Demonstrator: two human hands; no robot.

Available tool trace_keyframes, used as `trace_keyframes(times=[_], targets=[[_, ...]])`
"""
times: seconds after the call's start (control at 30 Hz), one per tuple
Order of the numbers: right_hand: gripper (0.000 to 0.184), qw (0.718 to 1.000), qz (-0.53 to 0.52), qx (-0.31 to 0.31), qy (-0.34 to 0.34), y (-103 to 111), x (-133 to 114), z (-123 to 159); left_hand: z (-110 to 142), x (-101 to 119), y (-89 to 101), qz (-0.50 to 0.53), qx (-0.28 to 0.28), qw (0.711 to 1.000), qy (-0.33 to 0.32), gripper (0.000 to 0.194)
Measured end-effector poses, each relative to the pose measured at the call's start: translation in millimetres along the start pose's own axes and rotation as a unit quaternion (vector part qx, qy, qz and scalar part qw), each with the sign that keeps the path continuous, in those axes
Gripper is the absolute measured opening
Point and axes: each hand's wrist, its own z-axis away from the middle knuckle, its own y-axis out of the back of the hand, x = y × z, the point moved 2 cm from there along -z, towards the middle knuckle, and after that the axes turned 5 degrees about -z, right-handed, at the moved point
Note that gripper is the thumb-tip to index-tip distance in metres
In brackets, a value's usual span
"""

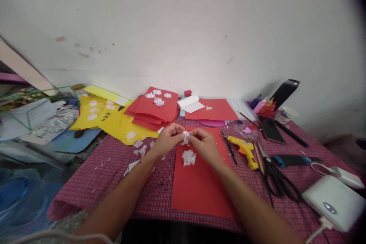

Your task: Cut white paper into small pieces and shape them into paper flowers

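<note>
Both my hands meet over the upper part of a red paper sheet (pixel 200 187). Between their fingertips is a small white paper flower (pixel 185 137). My left hand (pixel 172 137) pinches its left side, fingers closed. From the other side my right hand (pixel 203 143) pinches it too, thumb and fingers together. Just below, another white paper flower (pixel 189 158) lies on the red sheet. White paper scraps (pixel 140 150) are scattered on the checked cloth left of my left hand.
Red sheets with white flowers (pixel 159 101) and a yellow sheet (pixel 114 126) lie behind to the left. A white paper roll (pixel 188 101) rests at the back. On the right are a yellow glue gun (pixel 245 150), black scissors (pixel 280 179), a blue-handled knife (pixel 291 160) and a white box (pixel 334 200).
</note>
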Motion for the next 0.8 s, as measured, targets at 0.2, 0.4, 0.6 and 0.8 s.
trace_keyframes(times=[0.2, 0.4, 0.6, 0.8], targets=[[0.014, 0.999, -0.027, 0.012, -0.033, 1, 0, -1, 0, 0, 0.1, -0.018, -0.004, 0.998, -0.054, 0.011], [0.019, 0.999, -0.015, 0.010, -0.032, -1, -6, -1, 1, 4, 0.6, -0.076, 0.003, 0.995, -0.062, 0.009], [0.023, 1.000, -0.007, 0.001, -0.020, 0, -6, -1, 2, 5, 0.2, -0.119, 0.010, 0.992, -0.039, 0.010], [0.024, 1.000, 0.021, 0.006, -0.007, 0, 3, 0, 2, 3, -0.5, -0.103, -0.017, 0.994, -0.032, 0.014]])
